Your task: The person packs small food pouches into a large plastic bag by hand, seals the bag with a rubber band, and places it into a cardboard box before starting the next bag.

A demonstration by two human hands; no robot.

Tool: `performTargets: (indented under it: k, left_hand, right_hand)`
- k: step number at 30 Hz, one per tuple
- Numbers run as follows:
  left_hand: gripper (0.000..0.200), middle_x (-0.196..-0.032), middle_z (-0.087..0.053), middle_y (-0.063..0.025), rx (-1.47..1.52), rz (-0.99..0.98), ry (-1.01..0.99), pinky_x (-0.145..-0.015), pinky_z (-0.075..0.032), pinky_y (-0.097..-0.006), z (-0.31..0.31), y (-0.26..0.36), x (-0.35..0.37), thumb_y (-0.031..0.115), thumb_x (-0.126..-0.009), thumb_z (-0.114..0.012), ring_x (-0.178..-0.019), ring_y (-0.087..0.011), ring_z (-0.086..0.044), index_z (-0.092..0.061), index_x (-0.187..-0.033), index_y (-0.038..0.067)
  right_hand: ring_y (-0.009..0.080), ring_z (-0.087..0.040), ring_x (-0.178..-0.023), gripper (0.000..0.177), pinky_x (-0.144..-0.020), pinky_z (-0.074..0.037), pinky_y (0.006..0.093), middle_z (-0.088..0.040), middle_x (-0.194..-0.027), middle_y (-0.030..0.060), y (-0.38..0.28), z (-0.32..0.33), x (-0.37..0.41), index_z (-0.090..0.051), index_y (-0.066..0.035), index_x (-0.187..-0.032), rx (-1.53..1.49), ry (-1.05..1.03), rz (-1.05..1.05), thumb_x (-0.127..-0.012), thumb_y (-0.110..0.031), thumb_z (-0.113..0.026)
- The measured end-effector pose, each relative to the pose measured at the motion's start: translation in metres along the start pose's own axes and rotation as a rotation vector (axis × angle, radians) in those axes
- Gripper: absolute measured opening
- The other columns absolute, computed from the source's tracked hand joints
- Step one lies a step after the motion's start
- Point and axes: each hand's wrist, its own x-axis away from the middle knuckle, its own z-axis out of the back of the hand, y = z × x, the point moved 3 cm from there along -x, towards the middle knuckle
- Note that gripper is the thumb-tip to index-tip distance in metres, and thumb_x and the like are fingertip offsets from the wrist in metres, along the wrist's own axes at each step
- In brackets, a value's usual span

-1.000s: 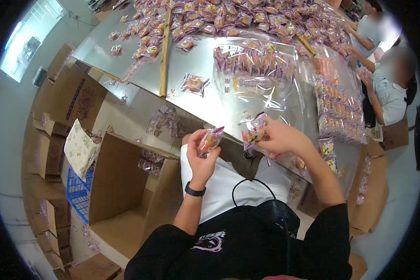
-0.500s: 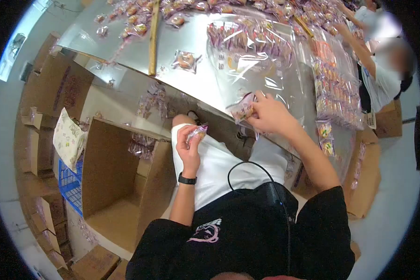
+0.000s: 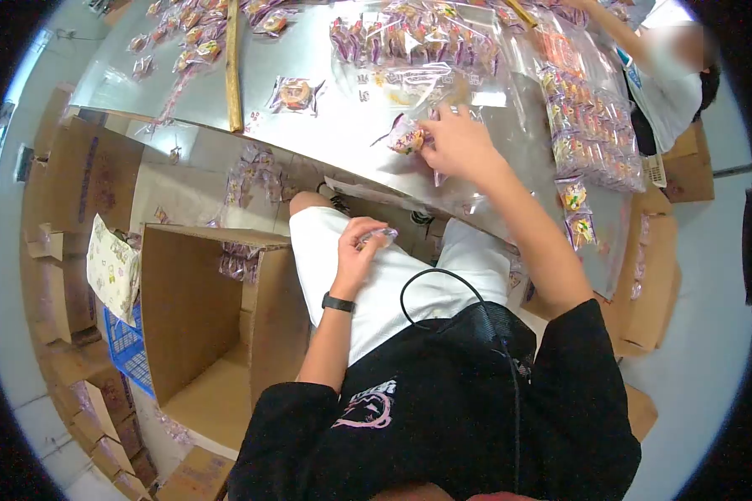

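Note:
My right hand (image 3: pixel 461 149) is over the front of the metal table (image 3: pixel 342 138), its fingers closed on a small wrapped pastry (image 3: pixel 406 136) in clear and purple film. Just beyond it lies a large clear plastic bag (image 3: pixel 426 77) with a row of similar packets standing in its far part. Above my lap, my left hand (image 3: pixel 359 250) is closed around another wrapped pastry (image 3: pixel 379 236), partly hidden by the fingers. One loose wrapped pastry (image 3: pixel 296 95) rests on the table to the left of the bag.
A wooden strip (image 3: pixel 233 75) lies along the table, with loose packets (image 3: pixel 199 37) beyond it. Filled bags (image 3: pixel 589 125) sit at the right. An open cardboard box (image 3: pixel 196 317) stands left of my legs, beside a blue crate (image 3: pixel 128 349). Another person (image 3: pixel 673 92) works at the far right.
The view has shifted, so the table sits higher and further left. My right hand has moved slightly towards the bag with its pastry. My left hand has moved right, over my lap.

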Motion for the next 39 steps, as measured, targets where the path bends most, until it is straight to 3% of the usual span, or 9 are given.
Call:
performTargets:
  k: [5, 9, 15, 19, 25, 28, 32, 36, 39]
  left_hand:
    - [0.015, -0.106, -0.068, -0.0104, -0.073, 0.038, -0.127, -0.075, -0.055, -0.0293, -0.007, 0.005, 0.006, 0.009, -0.091, -0.073, -0.091, -0.0179, -0.067, -0.080, -0.102, 0.002]
    - [0.016, -0.108, -0.066, -0.0126, -0.264, -0.099, 0.115, -0.076, -0.056, -0.0320, 0.011, 0.038, 0.009, 0.007, -0.089, -0.073, -0.096, -0.0228, -0.067, -0.078, -0.104, 0.003]
    - [0.026, -0.116, -0.060, -0.0171, -0.665, -0.120, 0.394, -0.094, -0.051, -0.0425, 0.064, 0.028, -0.008, 0.008, -0.088, -0.072, -0.111, -0.0355, -0.061, -0.071, -0.113, 0.004]
    - [0.028, -0.118, -0.060, -0.0158, -0.848, -0.251, 0.360, -0.094, -0.047, -0.0466, 0.070, 0.021, -0.017, 0.014, -0.085, -0.074, -0.109, -0.0358, -0.059, -0.071, -0.112, 0.009]
    - [0.028, -0.119, -0.061, -0.0130, -0.729, -0.141, 0.445, -0.095, -0.044, -0.0467, 0.074, -0.001, -0.042, 0.019, -0.086, -0.074, -0.111, -0.0344, -0.058, -0.070, -0.113, 0.012]
    - [0.028, -0.118, -0.062, -0.0127, -0.780, -0.127, 0.425, -0.093, -0.044, -0.0466, 0.070, -0.002, -0.050, 0.020, -0.086, -0.074, -0.111, -0.0336, -0.058, -0.071, -0.113, 0.012]
    - [0.027, -0.116, -0.062, -0.0124, -0.840, -0.164, 0.418, -0.092, -0.044, -0.0469, 0.071, 0.002, -0.050, 0.019, -0.084, -0.075, -0.110, -0.0331, -0.059, -0.071, -0.110, 0.013]
    - [0.024, -0.116, -0.062, -0.0122, -0.788, -0.142, 0.463, -0.092, -0.044, -0.0459, 0.078, -0.005, -0.051, 0.019, -0.083, -0.074, -0.109, -0.0328, -0.059, -0.072, -0.106, 0.013]
    - [0.024, -0.116, -0.062, -0.0121, -0.784, -0.134, 0.442, -0.092, -0.044, -0.0456, 0.079, -0.003, -0.053, 0.019, -0.083, -0.074, -0.109, -0.0327, -0.059, -0.072, -0.106, 0.013]
  right_hand:
    - [0.0358, -0.066, -0.120, 0.063, -0.102, -0.053, 0.0465, -0.068, -0.131, 0.0189, 0.012, 0.010, -0.025, -0.064, -0.017, -0.140, -0.115, -0.434, -0.136, -0.086, -0.050, -0.063]
    - [0.0429, -0.068, -0.114, 0.064, -0.100, -0.053, 0.0509, -0.072, -0.121, 0.0241, 0.028, 0.008, -0.036, -0.067, -0.002, -0.128, -0.208, -0.081, -0.269, -0.087, -0.051, -0.063]
    - [0.0452, -0.055, -0.127, 0.060, -0.103, -0.048, 0.0522, -0.059, -0.137, 0.0261, 0.031, -0.015, -0.031, -0.062, -0.004, -0.131, -0.381, 0.391, -0.157, -0.087, -0.043, -0.071]
    - [0.0372, -0.050, -0.133, 0.061, -0.107, -0.040, 0.0561, -0.053, -0.144, 0.0192, 0.017, -0.020, -0.017, -0.063, -0.007, -0.134, -0.083, 0.438, -0.067, -0.085, -0.042, -0.075]
    - [0.0341, -0.049, -0.135, 0.074, -0.109, -0.034, 0.0614, -0.056, -0.143, 0.0145, -0.025, -0.026, -0.014, -0.059, -0.011, -0.143, 0.041, 0.417, 0.149, -0.085, -0.055, -0.071]
    - [0.0350, -0.050, -0.135, 0.075, -0.110, -0.032, 0.0657, -0.055, -0.142, 0.0162, -0.038, -0.036, -0.031, -0.059, -0.014, -0.144, -0.183, 0.316, 0.181, -0.084, -0.057, -0.072]
    - [0.0368, -0.056, -0.125, 0.073, -0.104, -0.043, 0.0605, -0.055, -0.138, 0.0198, -0.032, -0.038, -0.039, -0.058, -0.016, -0.144, -0.329, 0.070, 0.202, -0.079, -0.040, -0.077]
    - [0.0412, -0.055, -0.122, 0.082, -0.102, -0.048, 0.0502, -0.048, -0.147, 0.0244, -0.030, -0.024, -0.021, -0.047, -0.011, -0.153, -0.023, 0.053, 0.082, -0.075, -0.020, -0.073]
    - [0.0448, -0.048, -0.133, 0.081, -0.110, -0.043, 0.0516, -0.034, -0.161, 0.0266, -0.025, -0.026, -0.026, -0.042, -0.007, -0.154, -0.205, 0.347, 0.161, -0.078, -0.012, -0.069]
